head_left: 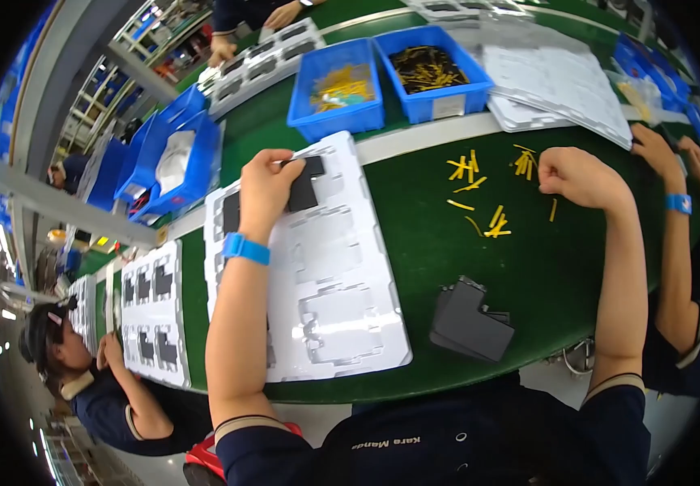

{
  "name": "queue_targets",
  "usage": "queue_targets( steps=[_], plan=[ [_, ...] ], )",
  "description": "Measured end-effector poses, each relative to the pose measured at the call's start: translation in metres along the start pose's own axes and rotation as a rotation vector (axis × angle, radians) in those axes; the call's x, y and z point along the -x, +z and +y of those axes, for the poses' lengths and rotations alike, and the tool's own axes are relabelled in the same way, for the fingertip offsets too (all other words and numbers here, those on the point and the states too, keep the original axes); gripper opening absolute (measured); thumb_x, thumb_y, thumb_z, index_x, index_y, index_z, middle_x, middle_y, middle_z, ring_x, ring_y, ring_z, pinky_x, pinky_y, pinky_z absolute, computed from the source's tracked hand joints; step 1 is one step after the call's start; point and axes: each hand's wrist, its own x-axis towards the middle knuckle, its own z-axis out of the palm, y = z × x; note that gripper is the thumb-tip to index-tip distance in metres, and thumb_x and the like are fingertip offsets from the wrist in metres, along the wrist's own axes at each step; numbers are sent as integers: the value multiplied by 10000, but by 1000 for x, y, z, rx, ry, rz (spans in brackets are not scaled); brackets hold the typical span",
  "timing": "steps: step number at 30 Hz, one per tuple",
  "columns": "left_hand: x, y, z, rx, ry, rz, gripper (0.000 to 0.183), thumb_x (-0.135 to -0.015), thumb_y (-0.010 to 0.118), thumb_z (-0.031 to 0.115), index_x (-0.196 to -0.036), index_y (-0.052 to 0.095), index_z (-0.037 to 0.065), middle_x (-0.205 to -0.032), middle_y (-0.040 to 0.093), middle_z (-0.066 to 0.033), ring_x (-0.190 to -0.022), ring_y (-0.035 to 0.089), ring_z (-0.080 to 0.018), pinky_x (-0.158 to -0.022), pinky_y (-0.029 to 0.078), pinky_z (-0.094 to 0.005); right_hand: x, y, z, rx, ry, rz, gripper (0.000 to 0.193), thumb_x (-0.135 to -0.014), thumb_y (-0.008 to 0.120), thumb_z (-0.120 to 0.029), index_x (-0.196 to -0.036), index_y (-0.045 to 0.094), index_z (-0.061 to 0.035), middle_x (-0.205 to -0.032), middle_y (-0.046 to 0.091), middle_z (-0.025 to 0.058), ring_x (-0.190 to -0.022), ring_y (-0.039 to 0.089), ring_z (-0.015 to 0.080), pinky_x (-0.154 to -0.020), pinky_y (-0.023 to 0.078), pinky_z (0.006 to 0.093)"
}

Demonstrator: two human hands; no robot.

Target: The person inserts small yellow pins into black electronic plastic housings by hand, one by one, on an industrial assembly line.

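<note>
My left hand is over the upper part of a white moulded plastic tray. Its thumb and fingers are closed at the edge of a dark L-shaped flat piece lying in one recess. Another dark piece shows beside my wrist, partly hidden. On the right, my right hand is closed above the green table, close to a small bunch of yellow strips. What its fingers hold, if anything, is hidden. Several dark L-shaped pieces lie stacked between my forearms.
Blue bins with yellow strips and dark contents stand at the back. White trays are piled at the back right. More yellow strips lie on the table. Co-workers sit at left and right; a co-worker's hand is near mine.
</note>
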Motion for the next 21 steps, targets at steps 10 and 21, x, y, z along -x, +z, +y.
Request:
queue_targets(
  steps=[10,21],
  plan=[
    [8,4,7,-349,255,142,284,-768,705,227,-955,620,30,-836,562,-111,-700,584,-263,-620,482,-360,-8,11,-54,-421,-126,262,108,-847,528,-8,-951,543,18,-711,540,42,-597,526,110,-554,453,252],
    [11,15,9,-682,393,97,125,-841,590,156,-890,558,46,-952,488,-150,-744,592,-330,-630,502,-419,-19,33,-74,-403,-445,378,58,-806,559,16,-861,560,-1,-836,544,105,-760,562,257,-691,457,326]
  ],
)
